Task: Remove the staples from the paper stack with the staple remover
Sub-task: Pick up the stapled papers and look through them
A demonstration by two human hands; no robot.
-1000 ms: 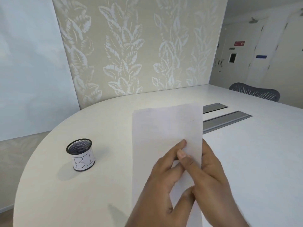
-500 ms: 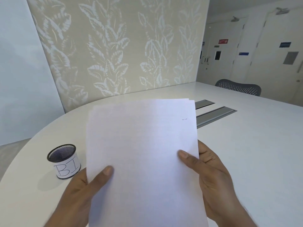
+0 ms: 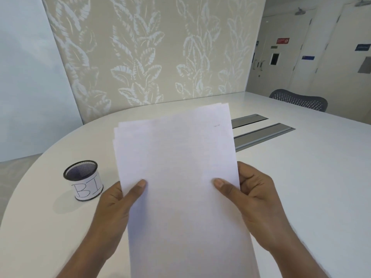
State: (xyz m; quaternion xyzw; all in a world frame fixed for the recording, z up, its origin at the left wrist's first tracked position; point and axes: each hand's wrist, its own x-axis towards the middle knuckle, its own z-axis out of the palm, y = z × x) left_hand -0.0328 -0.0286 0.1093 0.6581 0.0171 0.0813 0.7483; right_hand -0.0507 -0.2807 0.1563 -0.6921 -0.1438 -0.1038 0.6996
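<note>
A stack of white paper (image 3: pixel 180 167) is held up above the white table, its sheets slightly fanned at the top left corner. My left hand (image 3: pixel 114 215) grips its left edge with the thumb on the front. My right hand (image 3: pixel 255 203) grips the right edge the same way. A small dark mark, possibly a staple (image 3: pixel 216 125), shows near the stack's top right corner. No staple remover is in view.
A black mesh cup (image 3: pixel 83 180) with a white label reading "BI" stands on the table (image 3: pixel 301 187) at the left. Two grey cable hatches (image 3: pixel 263 135) lie behind the paper. A dark mesh chair (image 3: pixel 299 100) is at the far right.
The paper went from narrow, with both hands together at its lower middle, to spread wide with one hand on each side edge. The top sheets are now more fanned apart.
</note>
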